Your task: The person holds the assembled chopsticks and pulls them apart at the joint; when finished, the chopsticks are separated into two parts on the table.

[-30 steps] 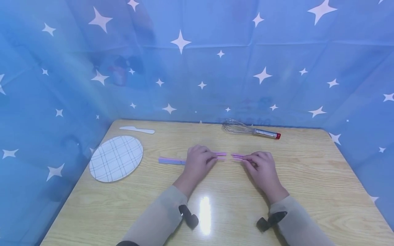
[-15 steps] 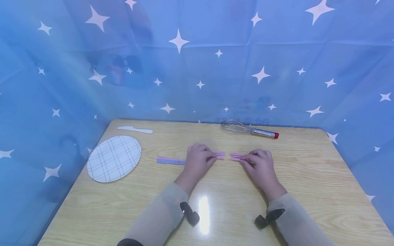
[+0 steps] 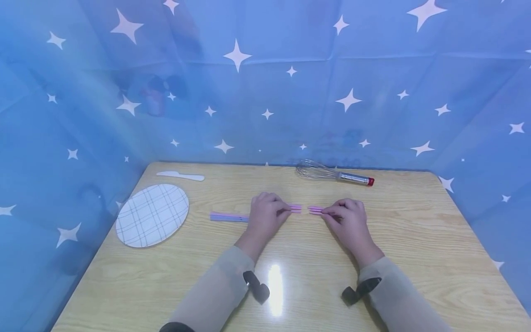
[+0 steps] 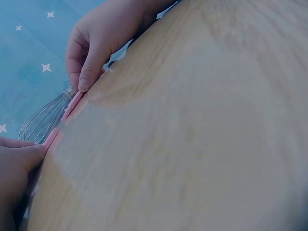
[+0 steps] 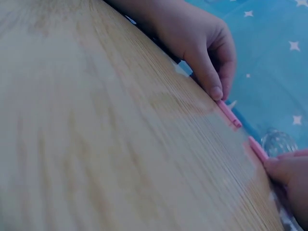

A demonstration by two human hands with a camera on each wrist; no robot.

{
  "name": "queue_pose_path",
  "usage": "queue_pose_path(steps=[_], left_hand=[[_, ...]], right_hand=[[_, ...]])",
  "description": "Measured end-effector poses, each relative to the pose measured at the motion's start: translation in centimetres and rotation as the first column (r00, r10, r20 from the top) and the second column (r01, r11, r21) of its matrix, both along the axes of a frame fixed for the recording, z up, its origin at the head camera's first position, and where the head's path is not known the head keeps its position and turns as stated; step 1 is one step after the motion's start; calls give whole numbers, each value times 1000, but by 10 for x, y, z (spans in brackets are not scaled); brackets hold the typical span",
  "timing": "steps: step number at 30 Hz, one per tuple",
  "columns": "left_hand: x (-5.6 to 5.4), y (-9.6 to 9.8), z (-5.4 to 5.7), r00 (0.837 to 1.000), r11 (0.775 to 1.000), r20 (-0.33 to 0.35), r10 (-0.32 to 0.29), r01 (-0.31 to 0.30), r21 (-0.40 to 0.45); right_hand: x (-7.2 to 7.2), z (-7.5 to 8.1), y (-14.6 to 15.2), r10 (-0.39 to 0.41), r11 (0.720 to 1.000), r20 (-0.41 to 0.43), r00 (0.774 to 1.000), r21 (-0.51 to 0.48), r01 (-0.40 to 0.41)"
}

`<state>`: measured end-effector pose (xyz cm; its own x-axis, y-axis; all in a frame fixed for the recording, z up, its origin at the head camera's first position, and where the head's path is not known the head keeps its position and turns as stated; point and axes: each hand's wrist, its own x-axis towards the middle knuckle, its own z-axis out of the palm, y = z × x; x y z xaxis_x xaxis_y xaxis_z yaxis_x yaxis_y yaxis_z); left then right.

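Note:
In the head view my left hand (image 3: 265, 216) pinches thin pink sticks (image 3: 296, 208) at the table's middle. Facing it, my right hand (image 3: 348, 223) pinches similar pink sticks (image 3: 315, 210) between thumb and fingers. The two sets lie nearly in line, end to end, with a narrow gap. Blue and pink sticks (image 3: 228, 216) lie left of my left hand; whether they join those in it is hidden. In the left wrist view the left hand's pink stick (image 4: 50, 138) faces the right one (image 4: 72, 103). Both hands rest low at the tabletop.
A checked white plate (image 3: 152, 215) lies at the left of the wooden table (image 3: 315, 286), with a white knife (image 3: 180, 175) behind it. A wire whisk (image 3: 335, 173) with a red-tipped handle lies near the back edge. A blue star-patterned cloth (image 3: 265, 83) surrounds the table.
The head view has shifted slightly. The right hand's sticks have moved a little and now lie closer together and more level with the left hand's. Both hands keep their pinch.

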<state>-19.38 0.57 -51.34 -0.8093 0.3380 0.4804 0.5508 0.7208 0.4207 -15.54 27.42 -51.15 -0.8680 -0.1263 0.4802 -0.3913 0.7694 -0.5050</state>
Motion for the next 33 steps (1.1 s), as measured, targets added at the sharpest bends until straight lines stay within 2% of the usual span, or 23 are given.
queue_pose_path(steps=[15,20,27,33], left_hand=[[-2,-3,-3,1000,999,-21,-11,11,34],[0,-3,-3,998,996,-64,-27,32,78],[5,-3,2,996,995,-76,-37,43,91],[8,-5,3,996,996,-80,-49,55,74]], right_hand=[[-2,2,-4,4,1000,4,1000,-23,-4],[-3,1,-7,14,1000,-18,1000,-20,-14],[-6,0,-14,34,999,-76,997,0,-34],[-9,1,-30,51,999,-39,998,4,-51]])
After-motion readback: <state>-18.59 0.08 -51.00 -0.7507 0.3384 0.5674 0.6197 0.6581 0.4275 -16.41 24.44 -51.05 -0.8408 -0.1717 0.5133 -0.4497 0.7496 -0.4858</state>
